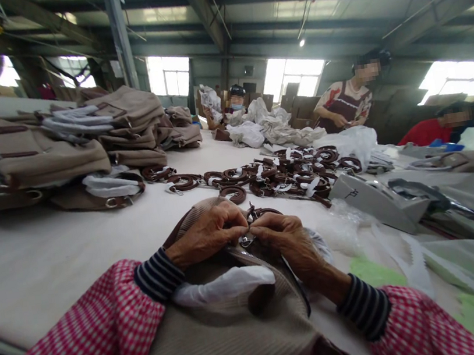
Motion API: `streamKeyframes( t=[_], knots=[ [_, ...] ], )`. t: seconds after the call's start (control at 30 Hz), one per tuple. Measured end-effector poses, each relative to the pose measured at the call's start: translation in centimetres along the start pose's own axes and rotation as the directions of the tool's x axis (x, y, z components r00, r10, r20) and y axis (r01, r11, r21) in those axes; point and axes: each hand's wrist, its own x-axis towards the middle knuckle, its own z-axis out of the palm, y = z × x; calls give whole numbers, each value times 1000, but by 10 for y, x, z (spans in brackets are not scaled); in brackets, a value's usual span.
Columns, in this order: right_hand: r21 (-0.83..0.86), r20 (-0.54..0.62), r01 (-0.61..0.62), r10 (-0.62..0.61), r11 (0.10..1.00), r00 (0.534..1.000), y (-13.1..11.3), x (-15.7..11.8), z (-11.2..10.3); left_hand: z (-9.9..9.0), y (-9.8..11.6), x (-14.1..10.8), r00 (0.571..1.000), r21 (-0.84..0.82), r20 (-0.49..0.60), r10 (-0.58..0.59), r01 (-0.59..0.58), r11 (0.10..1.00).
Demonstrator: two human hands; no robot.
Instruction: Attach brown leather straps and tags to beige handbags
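Note:
A beige ribbed handbag (223,332) with a zipper along its top lies in front of me. White wrapping (225,285) covers its near handle. My left hand (211,231) reaches over the bag from the left, thumb and finger pinched together. From the right, my right hand (288,244) is pinched closed too, its fingertips meeting those of the left. A small shiny metal fitting (246,239) shows at and just below the fingertips, near the zipper's end; its exact kind is unclear. Just beyond the hands lies a brown strap (266,212) with a metal clasp.
Several coiled brown straps (289,173) lie across the white table (67,254). Stacked beige bags (127,122) rise at left, crumpled white wrapping (267,123) at the back. A grey box-like device (377,202) and clear plastic (351,223) are at right. Several people work beyond.

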Motion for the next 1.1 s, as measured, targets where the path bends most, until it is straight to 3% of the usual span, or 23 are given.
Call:
streamKeyframes(
  t=[0.37,0.63,0.9,1.1],
  knots=[
    [23,-52,-36,37,999,998,-3,-1,3,2,1,0,995,-158,12,-96,97,983],
    [10,-54,-50,51,999,997,-2,3,6,4,-2,1,1000,-49,20,-16,17,999],
    [29,-70,-94,96,995,993,-6,1,6,4,-2,-1,1000,-13,26,-9,10,1000],
    [12,-11,-108,108,994,994,-6,-3,1,5,-1,0,1000,-23,26,-7,8,1000]
  ],
)
